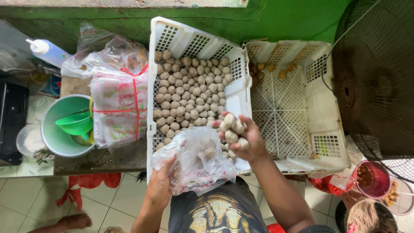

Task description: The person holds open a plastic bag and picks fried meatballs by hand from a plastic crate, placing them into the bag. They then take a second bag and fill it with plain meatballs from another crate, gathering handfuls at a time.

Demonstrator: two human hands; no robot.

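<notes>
My right hand [246, 137] is shut on a fistful of pale grey-brown meatballs [232, 127], held just above the mouth of a clear plastic bag [189, 160]. My left hand [158, 190] grips that bag from below at its left side; a few meatballs lie inside it. Both hands hover over the near end of a white slotted plastic crate [160, 31] filled with several rows of the same meatballs [187, 92].
A second white crate [319, 103], almost bare with a few yellowish balls at its far end, stands to the right. Left lie a tied stack of plastic bags [117, 105], a green bucket [56, 133] and a squeeze bottle [47, 51]. A fan grille [379, 82] is far right.
</notes>
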